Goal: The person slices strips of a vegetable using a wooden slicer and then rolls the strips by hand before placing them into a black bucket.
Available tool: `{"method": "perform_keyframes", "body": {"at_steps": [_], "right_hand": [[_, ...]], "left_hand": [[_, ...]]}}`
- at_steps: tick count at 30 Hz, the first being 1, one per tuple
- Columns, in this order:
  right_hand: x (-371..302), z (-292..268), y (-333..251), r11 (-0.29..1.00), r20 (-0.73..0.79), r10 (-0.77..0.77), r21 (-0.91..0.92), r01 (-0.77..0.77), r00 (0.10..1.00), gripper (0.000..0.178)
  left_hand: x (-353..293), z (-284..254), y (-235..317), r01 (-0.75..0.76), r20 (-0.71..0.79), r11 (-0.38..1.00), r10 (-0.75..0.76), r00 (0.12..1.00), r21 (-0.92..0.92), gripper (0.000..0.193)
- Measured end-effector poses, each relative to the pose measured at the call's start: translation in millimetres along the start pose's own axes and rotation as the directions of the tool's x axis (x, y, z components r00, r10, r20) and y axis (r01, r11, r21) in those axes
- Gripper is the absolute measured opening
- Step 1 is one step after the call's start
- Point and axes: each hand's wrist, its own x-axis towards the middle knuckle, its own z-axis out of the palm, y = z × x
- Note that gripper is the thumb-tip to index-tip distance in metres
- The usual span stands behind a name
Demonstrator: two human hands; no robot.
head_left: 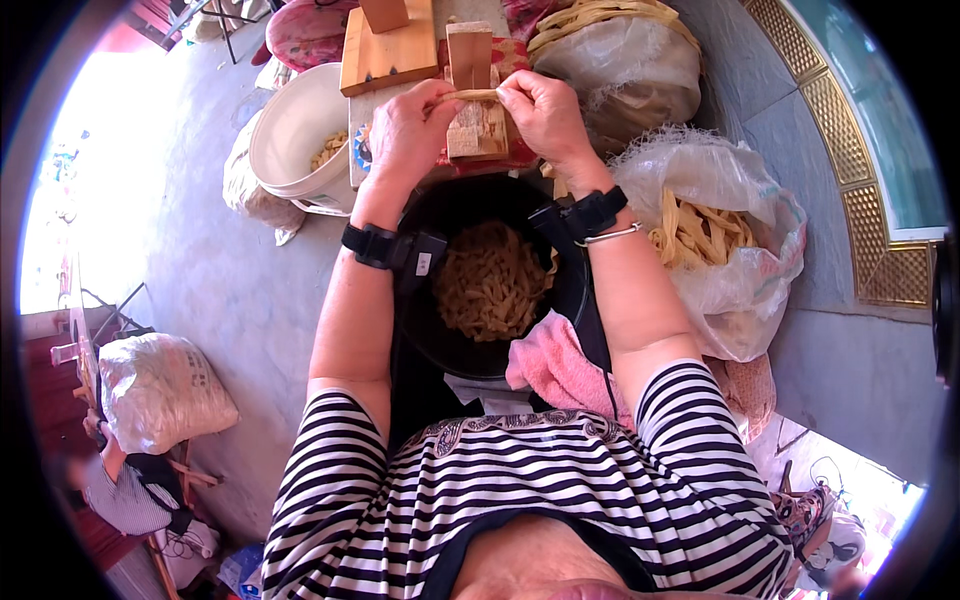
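A pale yellow strip (473, 95) is pulled taut between my two hands, in front of an upright wooden block (469, 58). My left hand (405, 135) pinches its left end and my right hand (548, 112) pinches the right end. Just below the strip lies a rough wooden piece (478, 136) on a red patterned cloth (518, 150). Under my forearms stands a black tub (420, 335) with many short pale pieces (495, 285) inside. What the strip is made of, I cannot tell.
Left of the bench, a white bucket (285, 135) holds small pale pieces. On the right are two plastic sacks of yellow strips, a far one (640, 75) and a nearer one (750, 300). A pink towel (555, 355) hangs over the tub's near rim. Another person's arm (112, 455) shows at far left.
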Motion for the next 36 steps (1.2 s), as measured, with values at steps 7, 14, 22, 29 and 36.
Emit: {"method": "perform_keyframes", "body": {"at_steps": [7, 14, 22, 29, 36], "right_hand": [[3.3, 15.3, 12.8, 0.996, -0.039, 0.085, 0.022, -0.084, 0.996, 0.015], [-1.5, 14.9, 24.1, 0.929, 0.007, 0.182, -0.328, -0.169, 0.983, 0.021], [6.3, -4.9, -27.5, -0.026, 0.159, 0.252, 0.987, -0.158, 0.955, 0.020], [3.4, -13.9, -0.4, 0.722, 0.140, 0.407, 0.556, -0.412, 0.903, 0.027], [1.9, -14.5, 20.5, 0.367, 0.280, 0.503, 0.787, -0.496, 0.818, 0.014]], "left_hand": [[7.8, 16.9, -26.0, 0.078, 0.000, 0.996, -0.078, 0.997, -0.045, 0.026], [1.5, 3.0, -9.8, 0.117, 0.135, 0.966, -0.150, 0.979, 0.229, 0.029], [-30.5, -15.9, 47.6, -0.001, 0.531, 0.998, 0.031, 0.847, -0.056, 0.030], [-17.0, -8.1, 13.5, 0.176, 0.072, 0.977, -0.169, 0.983, -0.119, 0.027], [-3.2, -1.1, 0.8, 0.091, -0.039, 0.995, -0.093, 0.995, -0.045, 0.026]]}}
